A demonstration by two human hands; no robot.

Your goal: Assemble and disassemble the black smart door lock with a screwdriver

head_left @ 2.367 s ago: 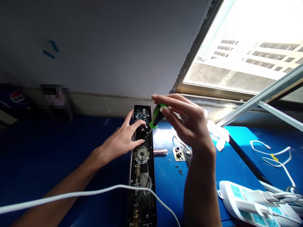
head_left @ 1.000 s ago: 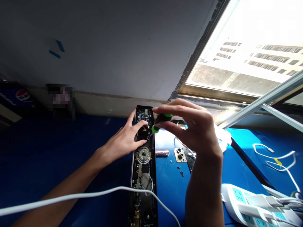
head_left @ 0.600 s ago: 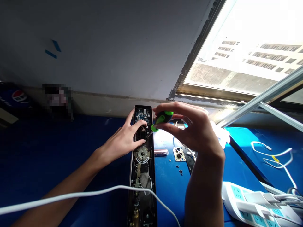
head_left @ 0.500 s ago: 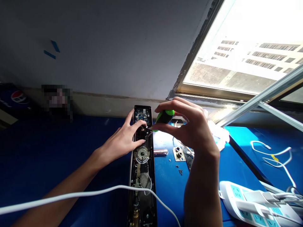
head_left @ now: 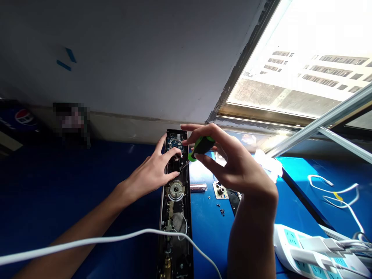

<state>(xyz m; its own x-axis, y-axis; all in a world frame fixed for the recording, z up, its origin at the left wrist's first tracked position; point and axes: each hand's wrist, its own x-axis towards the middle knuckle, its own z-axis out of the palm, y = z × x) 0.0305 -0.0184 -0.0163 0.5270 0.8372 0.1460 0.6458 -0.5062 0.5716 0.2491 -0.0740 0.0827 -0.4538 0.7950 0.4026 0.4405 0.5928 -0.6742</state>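
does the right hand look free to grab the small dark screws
Probably not as things stand: the right hand is occupied with the screwdriver, though nothing covers the small dark screws.

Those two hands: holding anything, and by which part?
The right hand holds a screwdriver by its green-and-black handle. The left hand spreads over the long black housing; whether it grips anything cannot be told.

One head-worn cam, so it's basically the wearer's own eyes, looking forward and down past both forearms. The left hand [head_left: 152, 166] and right hand [head_left: 232, 164] sit mid-frame, pretty near the lens. It's super wide too: blue surface [head_left: 206, 228] below, wall [head_left: 139, 66] up top, window [head_left: 290, 69] upper right.
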